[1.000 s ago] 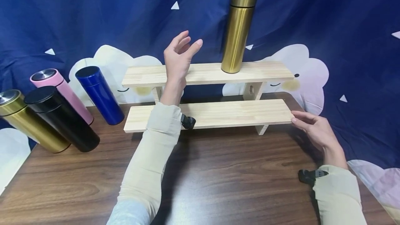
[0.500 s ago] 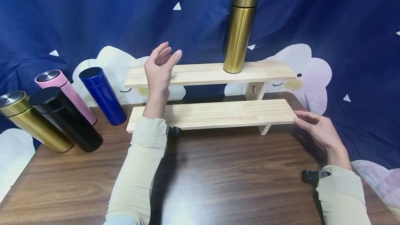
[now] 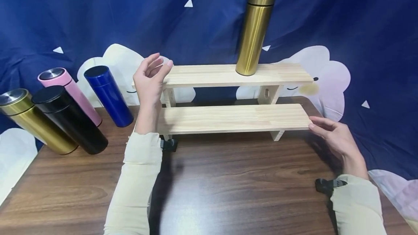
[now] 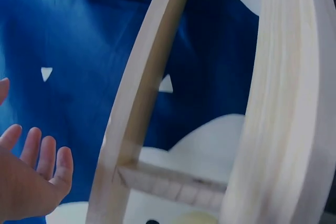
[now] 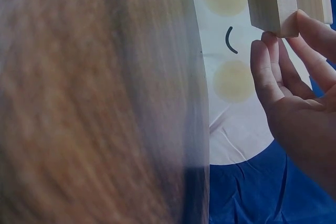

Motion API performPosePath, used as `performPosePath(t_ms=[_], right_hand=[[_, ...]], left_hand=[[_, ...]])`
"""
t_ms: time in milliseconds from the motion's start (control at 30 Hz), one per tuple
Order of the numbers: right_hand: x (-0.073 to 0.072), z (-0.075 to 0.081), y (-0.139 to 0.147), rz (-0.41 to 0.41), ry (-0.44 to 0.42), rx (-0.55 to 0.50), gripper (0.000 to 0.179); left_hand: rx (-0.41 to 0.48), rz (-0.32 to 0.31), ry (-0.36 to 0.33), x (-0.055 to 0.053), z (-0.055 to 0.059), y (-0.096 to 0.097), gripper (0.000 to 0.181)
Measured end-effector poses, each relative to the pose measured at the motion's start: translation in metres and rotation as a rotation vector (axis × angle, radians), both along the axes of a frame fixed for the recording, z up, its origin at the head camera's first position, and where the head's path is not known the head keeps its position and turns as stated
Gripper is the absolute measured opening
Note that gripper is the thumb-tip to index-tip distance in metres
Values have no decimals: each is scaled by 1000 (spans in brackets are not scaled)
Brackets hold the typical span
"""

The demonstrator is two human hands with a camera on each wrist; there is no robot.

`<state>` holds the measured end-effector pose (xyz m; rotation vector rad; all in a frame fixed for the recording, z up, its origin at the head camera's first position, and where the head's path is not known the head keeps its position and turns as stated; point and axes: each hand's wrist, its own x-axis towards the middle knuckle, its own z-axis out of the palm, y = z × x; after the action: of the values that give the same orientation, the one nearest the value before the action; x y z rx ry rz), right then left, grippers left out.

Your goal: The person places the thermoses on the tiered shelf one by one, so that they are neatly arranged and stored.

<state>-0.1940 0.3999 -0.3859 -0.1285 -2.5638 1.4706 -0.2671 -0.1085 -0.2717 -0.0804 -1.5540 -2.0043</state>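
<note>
A two-tier wooden display shelf (image 3: 202,75) stands at the back of the table, its lower board (image 3: 228,119) in front. At that board's right end, my right hand (image 3: 337,142) pinches the corner between thumb and fingers; the right wrist view shows the fingertips at the wood edge (image 5: 286,3). My left hand (image 3: 149,82) hovers in the air before the shelf's left end, fingers loosely bent and holding nothing. In the left wrist view its fingers (image 4: 47,156) are spread beside the boards. A gold thermos bottle (image 3: 256,32) stands upright on the top board, right of centre.
Left of the shelf stand a blue bottle (image 3: 109,97), a pink bottle (image 3: 76,97), a black bottle (image 3: 70,120) and another gold bottle (image 3: 40,126). A dark blue cloth (image 3: 209,28) with clouds hangs behind the brown wooden table (image 3: 228,184).
My left hand has moved left and slightly lower, from mid-shelf to the shelf's left end. The right hand keeps its place at the lower board's corner. The head view has shifted slightly.
</note>
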Motion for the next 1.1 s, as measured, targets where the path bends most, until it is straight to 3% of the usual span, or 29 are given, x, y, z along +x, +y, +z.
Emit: performPosePath(t_ms=[200,433,933,1100], right_hand=[[1,0,1,10,-3,-43,35],[1,-1,2,17,11,-65,29],[0,-2,1,22,16,-99,24],[0,-1,1,28,18,-132,24]], left_hand=[[31,51,-40,7,-4,-15,39],[-3,116,-60,18,-7,-29,41],[120,247,-71,39,-33,-77,42],[86,319,-39,47,-39,-85,43]])
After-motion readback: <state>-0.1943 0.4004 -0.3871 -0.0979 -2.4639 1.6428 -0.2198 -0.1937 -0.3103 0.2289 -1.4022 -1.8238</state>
